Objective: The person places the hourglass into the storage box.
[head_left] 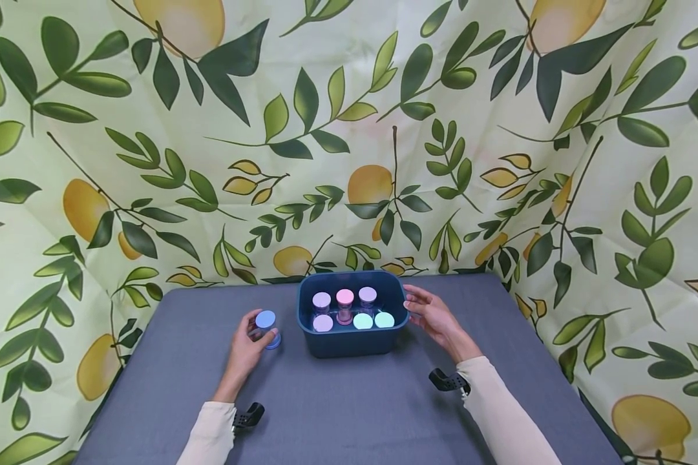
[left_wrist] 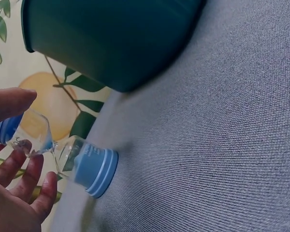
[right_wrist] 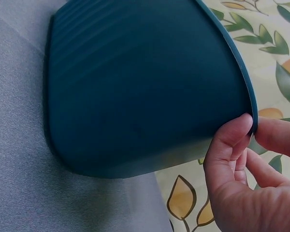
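Observation:
A blue-capped sand timer (left_wrist: 94, 166) stands on the table left of a dark teal bin; blue sand lies in its lower bulb. My left hand (head_left: 247, 349) holds it around the upper part, thumb on one side and fingers on the other. The bin (head_left: 349, 342) has its rim pinched at the right end by my right hand (head_left: 436, 323). In the right wrist view, the thumb presses the outer wall (right_wrist: 150, 96) near the rim while the index finger goes over the edge. Inside the bin are several sand timers, among them a pink one (head_left: 344, 298).
Purple-topped timers (head_left: 322, 301) and mint-topped timers (head_left: 363, 321) share the bin with the pink one. A grey cloth (head_left: 349, 413) covers the table. Behind and beside it hangs a lemon-print curtain (head_left: 326, 161). Each wrist wears a black strap (head_left: 449, 381).

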Tool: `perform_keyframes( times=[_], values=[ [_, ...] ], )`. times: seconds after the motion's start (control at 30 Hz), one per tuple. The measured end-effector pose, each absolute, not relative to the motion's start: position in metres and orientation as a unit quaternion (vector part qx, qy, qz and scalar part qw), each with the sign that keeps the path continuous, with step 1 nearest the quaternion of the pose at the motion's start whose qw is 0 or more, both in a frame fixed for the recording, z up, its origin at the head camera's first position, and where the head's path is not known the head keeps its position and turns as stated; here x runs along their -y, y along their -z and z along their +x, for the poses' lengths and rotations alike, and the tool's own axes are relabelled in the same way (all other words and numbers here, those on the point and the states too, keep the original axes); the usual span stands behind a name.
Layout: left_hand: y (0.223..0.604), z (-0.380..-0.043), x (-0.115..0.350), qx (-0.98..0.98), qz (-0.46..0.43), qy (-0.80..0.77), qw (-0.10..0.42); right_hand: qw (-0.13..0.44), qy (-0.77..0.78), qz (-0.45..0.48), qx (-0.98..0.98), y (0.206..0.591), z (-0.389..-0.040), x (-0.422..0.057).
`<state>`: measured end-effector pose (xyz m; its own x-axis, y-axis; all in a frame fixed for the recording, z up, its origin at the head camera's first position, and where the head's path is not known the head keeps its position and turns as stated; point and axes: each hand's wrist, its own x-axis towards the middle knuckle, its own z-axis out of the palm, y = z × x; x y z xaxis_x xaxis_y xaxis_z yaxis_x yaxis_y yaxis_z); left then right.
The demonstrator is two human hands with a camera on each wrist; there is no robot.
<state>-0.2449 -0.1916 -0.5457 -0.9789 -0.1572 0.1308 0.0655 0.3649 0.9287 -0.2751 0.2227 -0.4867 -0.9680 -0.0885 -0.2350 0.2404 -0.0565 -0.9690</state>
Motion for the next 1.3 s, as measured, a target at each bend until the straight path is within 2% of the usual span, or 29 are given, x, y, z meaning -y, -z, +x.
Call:
perform_keyframes(
  times=[0.9, 1.3],
  values=[
    [0.546, -0.248, 0.196, 0.832, 0.043, 0.545, 0.101, 0.112, 0.727, 0.066, -0.674, 0.487, -0.274, -0.221],
    [0.534, -0.243, 0.201, 0.833, 0.034, 0.542, 0.104, 0.111, 0.726, 0.064, -0.676, 0.487, -0.275, -0.22]
  ],
)
